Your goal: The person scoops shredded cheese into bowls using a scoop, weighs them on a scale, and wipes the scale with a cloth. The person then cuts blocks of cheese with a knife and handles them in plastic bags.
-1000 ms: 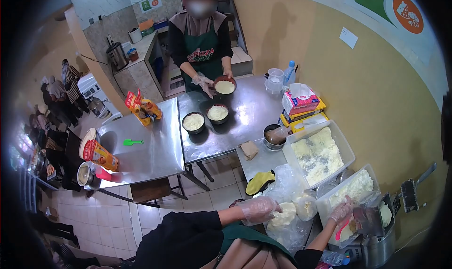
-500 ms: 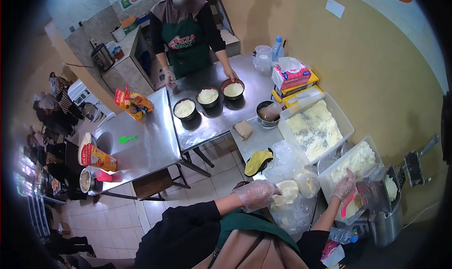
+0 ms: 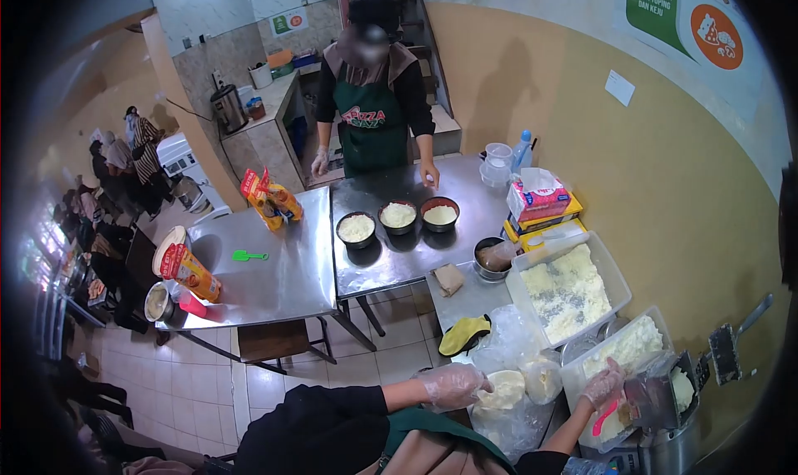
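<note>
My left hand, in a clear plastic glove, hovers beside a pale round block lying on plastic wrap; its fingers look loosely extended, with nothing visible in them. My right hand, also gloved, is over the near end of a plastic tub of white gratings, its fingers apart. Just below that hand is a pink-red handle-like piece. To its right stands a metal grating machine. A second pale wrapped lump sits beside the block.
Across the steel table stands a co-worker in a green apron, behind three dark bowls of white gratings. Another tub, a yellow-black glove, a tissue pack and a green spatula lie around.
The camera view has tilted up and turned left, so the scene sits lower and farther right. The co-worker's hand has left the right-hand bowl. My hands stay near the same things.
</note>
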Action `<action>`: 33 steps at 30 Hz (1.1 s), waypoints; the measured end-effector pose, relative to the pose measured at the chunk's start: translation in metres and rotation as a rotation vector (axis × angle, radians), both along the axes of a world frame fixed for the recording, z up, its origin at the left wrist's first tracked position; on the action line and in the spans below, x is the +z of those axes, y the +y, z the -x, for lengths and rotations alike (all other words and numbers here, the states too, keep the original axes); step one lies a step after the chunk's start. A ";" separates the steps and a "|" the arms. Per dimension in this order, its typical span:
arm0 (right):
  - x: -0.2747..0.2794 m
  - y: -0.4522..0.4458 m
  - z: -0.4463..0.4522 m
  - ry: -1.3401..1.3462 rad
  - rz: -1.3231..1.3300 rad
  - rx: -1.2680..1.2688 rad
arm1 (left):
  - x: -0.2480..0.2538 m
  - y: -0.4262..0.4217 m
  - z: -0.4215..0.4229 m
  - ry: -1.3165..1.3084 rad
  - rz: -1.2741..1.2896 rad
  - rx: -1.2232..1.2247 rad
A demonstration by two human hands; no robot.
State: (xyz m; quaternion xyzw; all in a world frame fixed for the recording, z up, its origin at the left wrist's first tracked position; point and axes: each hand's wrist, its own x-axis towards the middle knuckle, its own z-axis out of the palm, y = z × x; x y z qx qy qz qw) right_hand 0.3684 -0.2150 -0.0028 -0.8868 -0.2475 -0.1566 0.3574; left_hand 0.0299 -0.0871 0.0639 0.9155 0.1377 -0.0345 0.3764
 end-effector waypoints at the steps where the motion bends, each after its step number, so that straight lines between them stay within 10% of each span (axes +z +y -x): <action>1: 0.001 -0.001 0.001 0.003 0.000 0.004 | -0.002 -0.001 0.001 0.003 0.000 0.004; 33: -0.011 -0.009 -0.027 0.078 0.144 -0.385 | 0.011 0.200 0.058 -0.133 -0.057 0.019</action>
